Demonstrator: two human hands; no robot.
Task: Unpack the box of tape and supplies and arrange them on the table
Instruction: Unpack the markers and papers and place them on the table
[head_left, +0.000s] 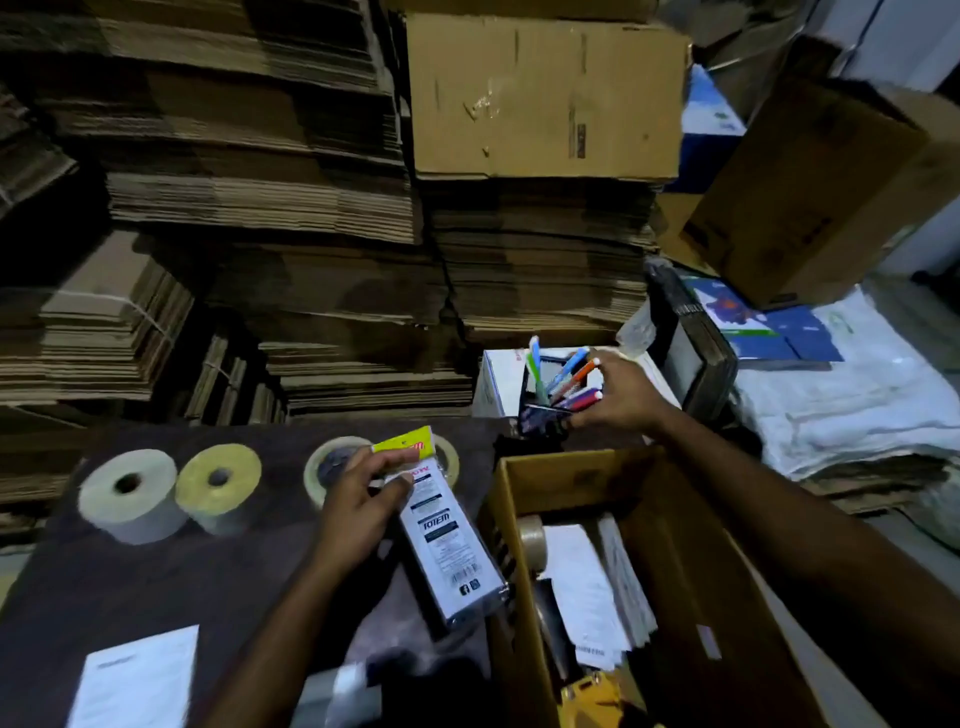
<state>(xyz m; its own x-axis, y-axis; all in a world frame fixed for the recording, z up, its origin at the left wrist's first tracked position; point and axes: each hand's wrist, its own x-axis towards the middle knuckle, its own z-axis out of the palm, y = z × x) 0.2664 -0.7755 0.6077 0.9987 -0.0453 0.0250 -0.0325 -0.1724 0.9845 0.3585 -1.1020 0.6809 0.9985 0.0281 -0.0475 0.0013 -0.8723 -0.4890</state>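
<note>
My left hand (358, 499) grips a long white packaged item with a yellow top (441, 535), tilted over the dark table (156, 587) beside the open cardboard box (691, 561). My right hand (618, 395) is closed around a black holder full of coloured pens (545, 410) at the table's far edge. A white roll (130, 493), a yellowish roll (218, 480) and a clear tape roll (332, 467) stand in a row on the table. Another tape roll is partly hidden behind the package. Inside the box lie a tape roll (532, 540), white papers (597, 587) and a yellow tool (597, 701).
Tall stacks of flattened cardboard (260, 208) rise behind the table. A white sheet (135, 680) lies at the table's near left. A small white box (498, 384) sits behind the pen holder. White sacks (841, 405) and blue packages (769, 327) lie at the right.
</note>
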